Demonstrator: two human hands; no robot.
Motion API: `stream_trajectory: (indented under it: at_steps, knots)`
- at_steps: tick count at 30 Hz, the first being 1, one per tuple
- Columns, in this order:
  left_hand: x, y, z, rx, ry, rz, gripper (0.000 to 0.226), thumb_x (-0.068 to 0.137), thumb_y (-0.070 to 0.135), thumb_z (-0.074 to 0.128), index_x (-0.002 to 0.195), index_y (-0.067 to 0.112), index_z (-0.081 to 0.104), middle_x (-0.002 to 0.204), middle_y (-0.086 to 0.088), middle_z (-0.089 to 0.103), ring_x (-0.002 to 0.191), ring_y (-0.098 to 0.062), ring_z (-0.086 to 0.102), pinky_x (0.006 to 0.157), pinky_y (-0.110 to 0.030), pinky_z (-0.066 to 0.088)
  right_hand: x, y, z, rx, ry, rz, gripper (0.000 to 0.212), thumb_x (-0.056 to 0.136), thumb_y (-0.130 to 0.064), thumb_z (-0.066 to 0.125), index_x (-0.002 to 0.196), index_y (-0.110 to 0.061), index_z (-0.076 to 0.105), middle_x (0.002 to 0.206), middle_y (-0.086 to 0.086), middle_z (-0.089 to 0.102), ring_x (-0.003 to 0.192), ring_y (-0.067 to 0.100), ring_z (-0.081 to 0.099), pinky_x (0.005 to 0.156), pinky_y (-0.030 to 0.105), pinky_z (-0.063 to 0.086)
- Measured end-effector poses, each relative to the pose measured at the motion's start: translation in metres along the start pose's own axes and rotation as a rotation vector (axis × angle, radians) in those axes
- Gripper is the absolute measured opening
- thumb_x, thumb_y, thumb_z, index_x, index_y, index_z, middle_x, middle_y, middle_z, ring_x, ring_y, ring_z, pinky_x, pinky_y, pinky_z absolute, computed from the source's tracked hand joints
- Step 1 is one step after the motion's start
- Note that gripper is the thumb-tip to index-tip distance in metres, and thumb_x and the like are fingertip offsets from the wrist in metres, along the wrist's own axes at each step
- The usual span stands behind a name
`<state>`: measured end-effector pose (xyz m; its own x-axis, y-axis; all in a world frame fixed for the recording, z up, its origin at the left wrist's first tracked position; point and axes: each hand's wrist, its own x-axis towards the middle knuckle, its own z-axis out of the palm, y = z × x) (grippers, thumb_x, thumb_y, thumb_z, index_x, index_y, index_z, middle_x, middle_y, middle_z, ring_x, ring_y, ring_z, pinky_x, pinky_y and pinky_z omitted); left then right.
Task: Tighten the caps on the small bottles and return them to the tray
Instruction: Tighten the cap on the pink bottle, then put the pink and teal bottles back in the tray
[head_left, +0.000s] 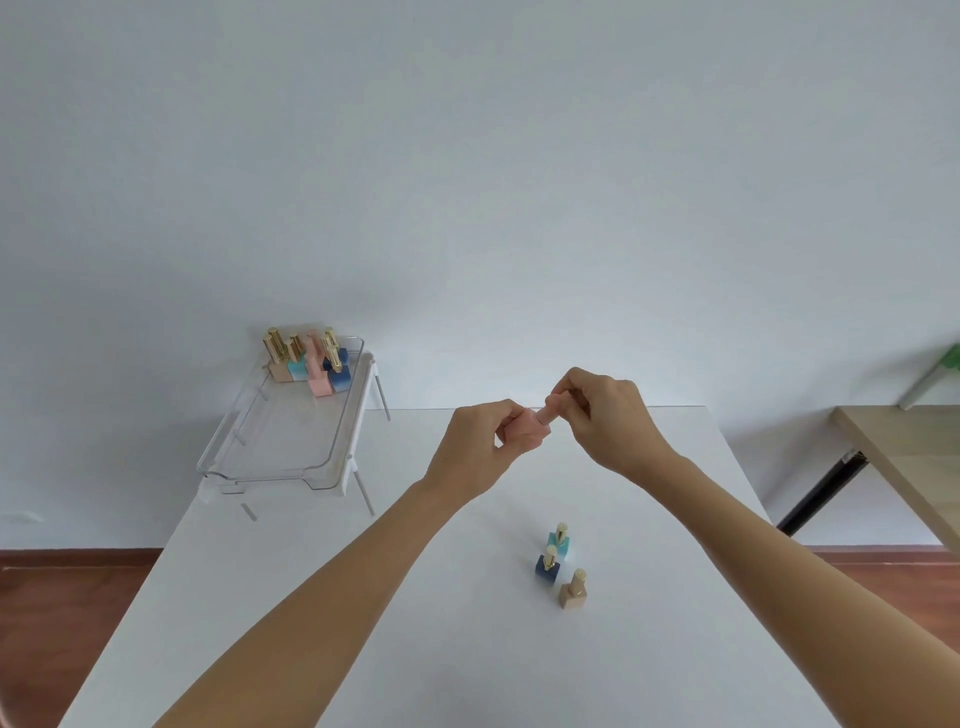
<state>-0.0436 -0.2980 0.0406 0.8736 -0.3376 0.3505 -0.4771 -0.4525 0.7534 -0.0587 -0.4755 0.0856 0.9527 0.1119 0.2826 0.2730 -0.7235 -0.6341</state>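
My left hand grips the square body of a small pink bottle, held tilted above the white table. My right hand pinches the bottle's pink cap. Three more small bottles stand on the table closer to me: a light blue one, a dark blue one and a beige one, all with gold caps. The clear tray sits on a white stand at the table's far left, with several bottles grouped at its far end.
A wooden table with a black leg stands to the right, apart from the white one. A white wall rises behind the table. Wooden floor shows at both sides.
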Motion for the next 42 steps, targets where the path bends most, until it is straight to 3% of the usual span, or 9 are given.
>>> stream_trajectory:
  at_steps: [3, 8, 11, 15, 17, 22, 28, 34, 42]
  knots:
    - [-0.006, -0.012, 0.022, -0.028, -0.084, -0.086, 0.014, 0.078, 0.025, 0.076, 0.087, 0.03, 0.067, 0.081, 0.021, 0.07, 0.068, -0.005, 0.061, 0.066, -0.013, 0.047, -0.014, 0.023, 0.003, 0.003, -0.067, 0.097, 0.015, 0.094, -0.013, 0.052, 0.084, -0.013, 0.063, 0.067, -0.019, 0.068, 0.057, 0.0, 0.057, 0.052, 0.007, 0.039]
    - [-0.012, -0.04, 0.065, 0.077, -0.411, -0.274, 0.033, 0.076, 0.025, 0.077, 0.106, 0.025, 0.064, 0.103, 0.004, 0.066, 0.074, -0.012, 0.063, 0.073, -0.02, 0.05, -0.044, 0.07, 0.006, -0.005, -0.077, 0.273, 0.016, 0.094, -0.013, 0.05, 0.085, -0.013, 0.064, 0.061, -0.023, 0.063, 0.061, -0.003, 0.057, 0.052, 0.006, 0.041]
    - [-0.017, -0.056, 0.092, 0.118, -0.465, -0.368, 0.033, 0.08, 0.025, 0.073, 0.111, 0.018, 0.064, 0.107, 0.0, 0.064, 0.079, -0.014, 0.061, 0.079, -0.023, 0.048, -0.061, 0.096, 0.006, -0.006, -0.085, 0.36, 0.015, 0.095, -0.014, 0.051, 0.085, -0.014, 0.062, 0.075, -0.014, 0.074, 0.07, 0.013, 0.061, 0.056, 0.014, 0.043]
    - [-0.019, -0.069, 0.125, 0.182, -0.513, -0.446, 0.03, 0.082, 0.02, 0.069, 0.111, 0.015, 0.065, 0.113, -0.003, 0.063, 0.09, -0.016, 0.059, 0.085, -0.027, 0.047, -0.083, 0.121, 0.005, 0.006, -0.099, 0.448, 0.015, 0.095, -0.014, 0.052, 0.083, -0.013, 0.061, 0.078, -0.012, 0.076, 0.072, 0.017, 0.06, 0.059, 0.02, 0.045]
    - [-0.02, -0.073, 0.138, 0.217, -0.5, -0.494, 0.028, 0.081, 0.016, 0.068, 0.108, 0.012, 0.066, 0.11, -0.004, 0.066, 0.098, -0.019, 0.061, 0.087, -0.031, 0.049, -0.091, 0.13, 0.005, 0.002, -0.107, 0.473, 0.015, 0.094, -0.015, 0.053, 0.083, -0.014, 0.062, 0.071, -0.017, 0.073, 0.069, 0.014, 0.059, 0.056, 0.018, 0.044]
    - [-0.019, -0.08, 0.155, 0.272, -0.445, -0.513, 0.01, 0.079, 0.002, 0.062, 0.082, 0.011, 0.063, 0.085, -0.005, 0.062, 0.081, -0.021, 0.056, 0.071, -0.023, 0.043, -0.097, 0.14, 0.005, 0.006, -0.115, 0.487, 0.015, 0.094, -0.016, 0.053, 0.081, -0.015, 0.061, 0.066, -0.021, 0.07, 0.069, 0.014, 0.06, 0.056, 0.016, 0.044]
    - [-0.019, -0.081, 0.134, 0.256, -0.34, -0.485, 0.012, 0.082, 0.004, 0.065, 0.091, -0.002, 0.07, 0.089, -0.012, 0.069, 0.079, -0.018, 0.055, 0.074, -0.027, 0.046, -0.084, 0.134, 0.003, 0.016, -0.118, 0.452, 0.015, 0.094, -0.016, 0.054, 0.081, -0.015, 0.061, 0.075, -0.012, 0.076, 0.073, 0.019, 0.063, 0.059, 0.024, 0.047]
    - [-0.014, -0.066, 0.04, 0.225, -0.169, -0.446, 0.014, 0.082, 0.011, 0.07, 0.094, 0.005, 0.073, 0.089, -0.005, 0.065, 0.079, -0.014, 0.055, 0.071, -0.023, 0.045, -0.041, 0.096, 0.011, 0.085, -0.094, 0.365, 0.014, 0.093, -0.019, 0.058, 0.081, -0.016, 0.065, 0.076, 0.0, 0.076, 0.068, 0.022, 0.065, 0.065, 0.035, 0.054]
    - [-0.026, -0.065, -0.127, 0.285, 0.123, -0.471, 0.014, 0.08, 0.014, 0.074, 0.094, 0.015, 0.074, 0.077, 0.009, 0.065, 0.072, 0.0, 0.059, 0.066, -0.01, 0.044, 0.04, 0.0, 0.058, 0.315, -0.153, 0.199, 0.009, 0.087, -0.018, 0.066, 0.08, -0.015, 0.071, 0.066, 0.001, 0.075, 0.047, 0.004, 0.059, 0.052, 0.014, 0.048]
